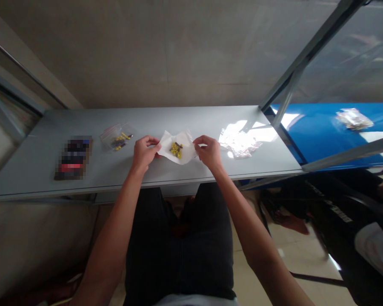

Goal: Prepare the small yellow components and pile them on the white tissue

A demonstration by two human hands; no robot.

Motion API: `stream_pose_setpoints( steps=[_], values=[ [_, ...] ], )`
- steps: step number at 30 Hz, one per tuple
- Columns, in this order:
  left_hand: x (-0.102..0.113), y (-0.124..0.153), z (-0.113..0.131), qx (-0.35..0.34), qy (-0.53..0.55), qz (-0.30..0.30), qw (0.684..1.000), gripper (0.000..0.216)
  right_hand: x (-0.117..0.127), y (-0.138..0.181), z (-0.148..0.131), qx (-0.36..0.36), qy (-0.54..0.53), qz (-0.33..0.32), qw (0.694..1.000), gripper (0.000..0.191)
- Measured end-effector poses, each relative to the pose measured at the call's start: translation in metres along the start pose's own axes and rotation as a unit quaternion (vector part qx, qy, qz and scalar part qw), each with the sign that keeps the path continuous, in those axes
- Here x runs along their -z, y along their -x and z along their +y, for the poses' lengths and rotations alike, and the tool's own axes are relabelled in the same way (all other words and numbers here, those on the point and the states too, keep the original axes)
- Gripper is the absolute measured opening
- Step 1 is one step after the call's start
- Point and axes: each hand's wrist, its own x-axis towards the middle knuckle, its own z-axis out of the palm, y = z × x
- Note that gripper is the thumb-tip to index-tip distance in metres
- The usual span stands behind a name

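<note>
A creased sheet of white paper [187, 155] is stretched between my two hands, just above the shelf-like table. Several small yellow and dark pieces [176, 150] lie heaped in its middle; they are too small to name. My left hand [145, 152] pinches the paper's left edge between thumb and fingers. At the opposite edge, my right hand [208, 149] is closed on the paper in the same manner. Left of my left hand lies a clear plastic bag [110, 135] with more yellow and dark pieces in it. A pile of shiny clear bags [241, 146] is right of my right hand.
The narrow grey table [115, 170] stands against a wall. A blurred-out dark object [73, 158] lies at its left. Metal frame bars [289, 91] rise at the right, before a blue table [319, 131] bearing another bag [355, 119]. A person's foot [292, 222] shows at lower right.
</note>
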Motion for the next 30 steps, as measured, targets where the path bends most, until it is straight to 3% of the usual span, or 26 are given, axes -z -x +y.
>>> stream_pose_setpoints(
  steps=[3, 7, 12, 14, 18, 24, 27, 30],
  values=[
    [-0.004, 0.004, 0.006, -0.043, -0.094, 0.022, 0.994, 0.012, -0.001, 0.001, 0.005, 0.026, 0.059, 0.001, 0.998, 0.02],
    [0.005, 0.014, 0.024, -0.082, -0.249, 0.057, 0.964, 0.004, 0.002, 0.005, 0.007, 0.028, 0.156, 0.004, 0.987, 0.021],
    [0.068, 0.018, 0.017, -0.125, -0.381, 0.134, 0.906, 0.012, 0.036, 0.004, 0.015, 0.057, 0.34, 0.091, 0.934, 0.033],
    [0.097, 0.016, 0.004, -0.127, -0.404, 0.13, 0.896, 0.022, 0.054, -0.001, 0.026, 0.101, 0.404, 0.083, 0.905, 0.037],
    [0.119, 0.015, -0.013, -0.09, -0.423, 0.116, 0.894, 0.032, 0.075, -0.008, 0.053, 0.089, 0.467, 0.037, 0.879, 0.039],
    [0.105, 0.02, -0.01, -0.112, -0.391, 0.155, 0.9, 0.022, 0.076, -0.004, 0.069, 0.069, 0.456, 0.057, 0.885, 0.041],
    [0.107, 0.019, -0.011, -0.147, -0.311, 0.209, 0.915, 0.016, 0.077, -0.001, 0.07, 0.085, 0.445, 0.094, 0.887, 0.038],
    [0.111, 0.018, -0.008, -0.161, -0.238, 0.296, 0.911, 0.012, 0.078, 0.003, 0.065, 0.118, 0.428, 0.144, 0.885, 0.034]
  ],
)
